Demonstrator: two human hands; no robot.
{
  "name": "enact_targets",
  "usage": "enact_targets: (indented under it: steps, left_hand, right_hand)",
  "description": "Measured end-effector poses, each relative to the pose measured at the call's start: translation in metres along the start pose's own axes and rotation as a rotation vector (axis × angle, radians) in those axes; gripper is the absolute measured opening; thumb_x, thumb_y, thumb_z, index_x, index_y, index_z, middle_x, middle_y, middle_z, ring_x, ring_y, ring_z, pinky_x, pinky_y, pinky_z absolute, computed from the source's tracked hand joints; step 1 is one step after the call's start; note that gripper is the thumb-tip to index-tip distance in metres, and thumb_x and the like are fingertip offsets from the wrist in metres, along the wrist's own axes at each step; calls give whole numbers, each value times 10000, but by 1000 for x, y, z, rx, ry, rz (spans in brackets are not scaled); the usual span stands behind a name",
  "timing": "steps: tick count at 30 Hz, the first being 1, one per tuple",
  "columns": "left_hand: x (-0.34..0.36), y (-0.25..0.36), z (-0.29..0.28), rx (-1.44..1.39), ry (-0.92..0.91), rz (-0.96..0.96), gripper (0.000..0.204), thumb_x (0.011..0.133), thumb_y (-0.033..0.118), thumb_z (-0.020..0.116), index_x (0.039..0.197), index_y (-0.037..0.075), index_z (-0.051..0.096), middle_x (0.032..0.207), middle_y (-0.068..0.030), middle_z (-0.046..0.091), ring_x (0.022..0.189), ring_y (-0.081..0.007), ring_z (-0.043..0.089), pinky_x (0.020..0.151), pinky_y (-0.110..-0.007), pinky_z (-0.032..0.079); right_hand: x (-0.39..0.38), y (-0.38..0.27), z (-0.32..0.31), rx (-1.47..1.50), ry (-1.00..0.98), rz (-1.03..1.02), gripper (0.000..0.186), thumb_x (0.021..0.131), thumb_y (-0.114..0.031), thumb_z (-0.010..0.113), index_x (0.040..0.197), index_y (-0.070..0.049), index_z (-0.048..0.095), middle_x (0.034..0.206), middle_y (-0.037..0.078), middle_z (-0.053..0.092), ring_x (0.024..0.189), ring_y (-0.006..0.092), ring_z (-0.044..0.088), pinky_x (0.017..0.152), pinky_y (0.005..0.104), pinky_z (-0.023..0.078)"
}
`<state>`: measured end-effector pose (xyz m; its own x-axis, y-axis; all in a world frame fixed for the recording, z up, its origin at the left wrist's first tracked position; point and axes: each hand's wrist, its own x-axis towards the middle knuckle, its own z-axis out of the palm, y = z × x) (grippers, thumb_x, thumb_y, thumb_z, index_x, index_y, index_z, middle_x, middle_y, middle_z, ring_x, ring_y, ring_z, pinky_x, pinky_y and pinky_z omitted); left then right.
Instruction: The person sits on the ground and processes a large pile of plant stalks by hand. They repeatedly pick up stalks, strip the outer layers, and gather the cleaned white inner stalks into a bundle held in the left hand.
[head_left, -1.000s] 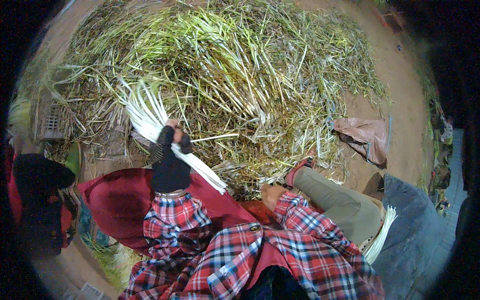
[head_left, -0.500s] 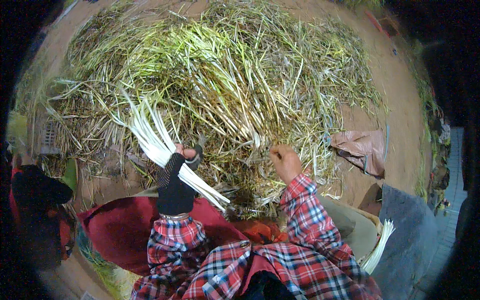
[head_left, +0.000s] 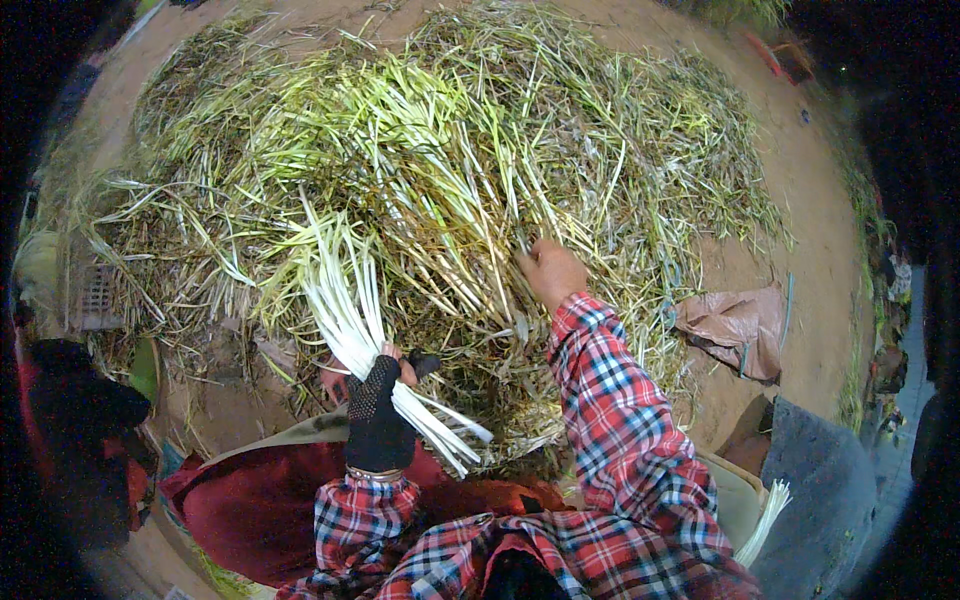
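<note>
A bundle of long white stalks (head_left: 345, 300) with pale yellow-green tips is clasped in my left hand (head_left: 380, 410), which wears a black mesh glove that leaves the fingertips bare. Its cut ends stick out below the fist toward the lower right. Farther forward, my bare right hand (head_left: 556, 274) has its fingers curled together at the edge of a heap of stalks (head_left: 450, 215). Whatever lies between those fingertips is hidden. The stalks beside it are white to brown at the near ends and yellow-green at the far ends.
Dry, tangled leaves (head_left: 640, 130) spread around the heap on brown ground. A crumpled brownish-pink sheet (head_left: 735, 325) lies to the right. White stalks (head_left: 768, 520) rest by a grey-blue cloth (head_left: 820, 480). Another person's dark sleeve (head_left: 85, 400) shows at the left, below a plastic crate (head_left: 97, 290).
My right hand has moved forward and slightly left, to the heap's edge. My left hand, still holding the white bundle, sits lower and a little to the right in view.
</note>
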<state>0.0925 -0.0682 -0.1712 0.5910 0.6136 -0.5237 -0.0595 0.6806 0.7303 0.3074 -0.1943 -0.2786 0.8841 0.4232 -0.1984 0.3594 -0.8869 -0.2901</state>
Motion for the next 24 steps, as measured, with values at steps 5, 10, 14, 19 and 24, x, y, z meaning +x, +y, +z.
enact_targets:
  steps: [5,10,14,19,24]
  left_hand:
    - [-2,5,5,75,-2,-103,122,807,139,523,886,61,472,691,-27,492,537,-92,448,478,-229,409]
    - [-6,7,3,-123,-75,-131,88,805,83,511,847,74,435,700,-64,500,468,-78,394,388,-197,339]
    - [-8,10,3,-246,-106,-133,118,794,66,522,877,63,438,711,-67,500,463,-77,383,375,-188,307]
    - [-18,13,0,-146,11,-49,149,746,47,576,834,25,458,662,-71,532,459,-90,440,379,-183,341]
    - [-20,16,-2,-24,-10,114,195,683,19,631,789,49,470,674,-74,562,529,-122,538,410,-201,391]
  right_hand:
    - [-22,11,-10,202,-133,40,243,809,-279,493,791,-44,553,678,125,575,563,232,540,552,348,443]
    - [-56,-3,-120,934,434,-213,115,812,-115,503,796,-14,556,628,23,532,515,76,461,457,215,380]
    - [-81,-27,-137,1060,253,-43,125,806,-108,502,735,-15,547,604,4,518,488,62,425,432,215,358]
    - [-107,-27,-89,585,224,-260,153,769,-88,551,638,-12,528,517,10,487,447,64,411,387,220,328]
    - [-144,-36,-69,395,264,-541,109,712,-63,584,641,-15,516,548,108,490,455,210,493,419,305,391]
